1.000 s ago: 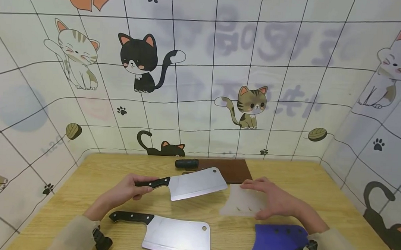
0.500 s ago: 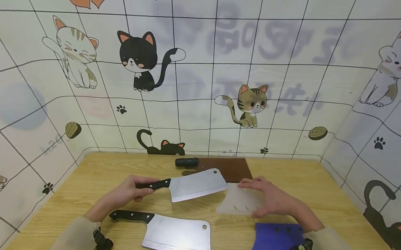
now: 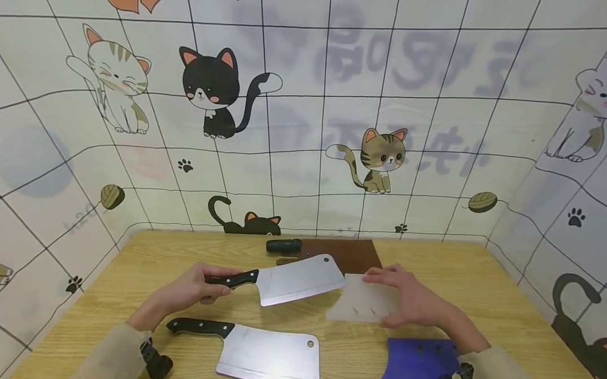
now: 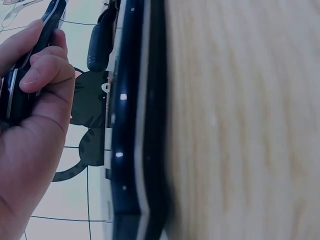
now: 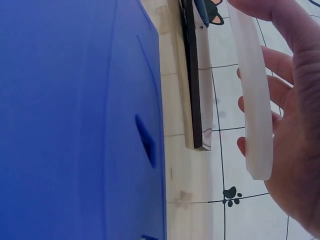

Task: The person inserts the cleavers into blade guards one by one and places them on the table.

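Observation:
My left hand (image 3: 194,289) grips the black riveted handle of a cleaver (image 3: 299,281), whose broad blade points right and tilts up at its tip. Fingers and thumb wrap that handle (image 4: 12,97) in the left wrist view. In my right hand (image 3: 418,302) is a translucent white plastic blade cover (image 3: 362,302) with small slots, pinched between thumb and fingers. Its left side overlaps close to the cleaver's tip in the head view. Seen edge-on in the right wrist view, the white cover (image 5: 256,110) is a thick, narrow slab held above the table.
A second cleaver (image 3: 273,358) lies in front on the wooden table (image 3: 148,256), handle to the left. Below my right wrist lies a blue slotted blade cover (image 3: 418,367). At the back are a brown flat piece (image 3: 348,256) and a black handle (image 3: 283,246). A cat-print sheet (image 3: 297,99) hangs behind.
The white blade cover and my right hand have shifted slightly left and farther back, nearer the cleaver's tip. My left hand and its cleaver stay almost still.

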A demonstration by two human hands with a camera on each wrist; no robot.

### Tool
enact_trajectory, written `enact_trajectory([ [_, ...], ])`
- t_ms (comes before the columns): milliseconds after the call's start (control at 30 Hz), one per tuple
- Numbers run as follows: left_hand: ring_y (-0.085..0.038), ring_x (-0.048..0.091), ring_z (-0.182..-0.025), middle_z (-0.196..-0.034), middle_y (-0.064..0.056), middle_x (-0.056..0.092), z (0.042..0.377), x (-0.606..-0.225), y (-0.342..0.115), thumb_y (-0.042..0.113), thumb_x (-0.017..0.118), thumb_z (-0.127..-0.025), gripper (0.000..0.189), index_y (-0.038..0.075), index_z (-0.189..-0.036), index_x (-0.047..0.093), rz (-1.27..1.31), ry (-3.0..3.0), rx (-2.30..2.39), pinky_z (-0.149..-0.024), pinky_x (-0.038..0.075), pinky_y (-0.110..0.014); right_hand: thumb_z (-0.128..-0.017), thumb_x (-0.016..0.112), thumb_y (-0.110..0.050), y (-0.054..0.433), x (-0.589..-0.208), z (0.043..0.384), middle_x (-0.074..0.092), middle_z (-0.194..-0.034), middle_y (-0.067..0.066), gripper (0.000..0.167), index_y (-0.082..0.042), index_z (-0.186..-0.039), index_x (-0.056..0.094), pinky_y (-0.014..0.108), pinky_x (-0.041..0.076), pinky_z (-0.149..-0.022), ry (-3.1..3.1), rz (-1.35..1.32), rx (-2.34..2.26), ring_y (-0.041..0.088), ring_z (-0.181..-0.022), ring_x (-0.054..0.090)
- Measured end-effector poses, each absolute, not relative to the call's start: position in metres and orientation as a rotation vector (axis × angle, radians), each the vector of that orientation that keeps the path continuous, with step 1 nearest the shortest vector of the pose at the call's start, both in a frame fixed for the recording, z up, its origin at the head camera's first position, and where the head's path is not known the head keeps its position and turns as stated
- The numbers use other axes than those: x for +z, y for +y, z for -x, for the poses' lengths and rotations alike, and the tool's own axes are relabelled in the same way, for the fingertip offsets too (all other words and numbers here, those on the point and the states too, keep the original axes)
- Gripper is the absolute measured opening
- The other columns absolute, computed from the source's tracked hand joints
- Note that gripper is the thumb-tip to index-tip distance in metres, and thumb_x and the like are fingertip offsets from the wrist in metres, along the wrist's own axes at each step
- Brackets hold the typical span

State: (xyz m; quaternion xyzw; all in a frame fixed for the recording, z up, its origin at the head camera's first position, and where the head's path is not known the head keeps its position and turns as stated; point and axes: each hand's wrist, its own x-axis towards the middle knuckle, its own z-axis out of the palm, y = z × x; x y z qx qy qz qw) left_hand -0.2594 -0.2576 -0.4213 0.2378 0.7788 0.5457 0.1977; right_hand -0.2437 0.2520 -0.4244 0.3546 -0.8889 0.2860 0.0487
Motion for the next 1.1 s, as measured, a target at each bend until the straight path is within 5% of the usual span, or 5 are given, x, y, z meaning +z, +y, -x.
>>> enact_trajectory([
  [500,-0.007,0.033,-0.054,-0.084,-0.007,0.060,0.261,-0.416,-0.257,0.002,0.065,-0.097,0.045,-0.010,-0.140,0.056,-0.817,1.980,1.528,-0.050,0.030,-0.023,-0.063,0.090,-0.031,0.260,-0.419,0.244,0.060,-0.135,0.004,0.078,-0.011,-0.135,0.068,0.039,0.048,-0.086,-2.797,-0.972,0.926,0.020,-0.117,0.049],
  [767,-0.007,0.035,-0.055,-0.095,-0.023,0.063,0.264,-0.408,-0.258,0.000,0.066,-0.096,0.045,-0.010,-0.139,0.058,-0.814,1.969,1.468,-0.051,0.032,-0.022,-0.062,0.091,-0.030,0.261,-0.416,0.245,0.060,-0.137,0.004,0.079,-0.014,-0.136,0.068,0.042,0.047,-0.088,-2.807,-0.980,0.969,0.025,-0.120,0.051],
  [1100,-0.007,0.033,-0.054,-0.085,-0.010,0.061,0.274,-0.404,-0.264,-0.001,0.063,-0.096,0.041,-0.009,-0.136,0.060,-0.846,1.903,1.461,-0.050,0.028,-0.024,-0.062,0.092,-0.028,0.257,-0.413,0.242,0.059,-0.139,0.007,0.080,-0.015,-0.137,0.067,0.038,0.047,-0.087,-2.777,-1.078,1.051,0.020,-0.119,0.048],
])
